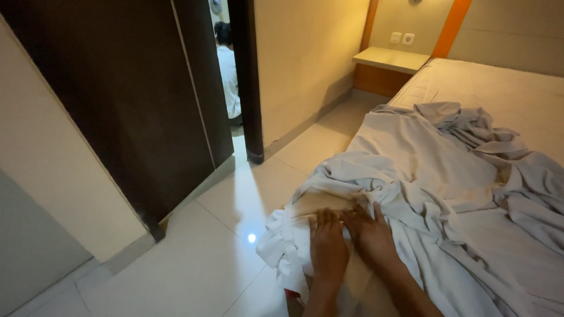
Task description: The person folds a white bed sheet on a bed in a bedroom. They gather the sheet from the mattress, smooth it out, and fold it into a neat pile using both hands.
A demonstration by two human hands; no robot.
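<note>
Head view: left hand [329, 249] and right hand [371, 236], grip spread flat, pressing rumpled white sheet [423, 176] at near corner of bed [499, 88]. Soft, light, limp (probably slippery); best gathered along bunched edge. Far left, open doorway [232, 76].

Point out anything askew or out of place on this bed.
The white sheet lies bunched in loose folds across the mattress, and its corner spills over the edge toward the tiled floor. Both hands, left and right, press flat on that corner.
</note>
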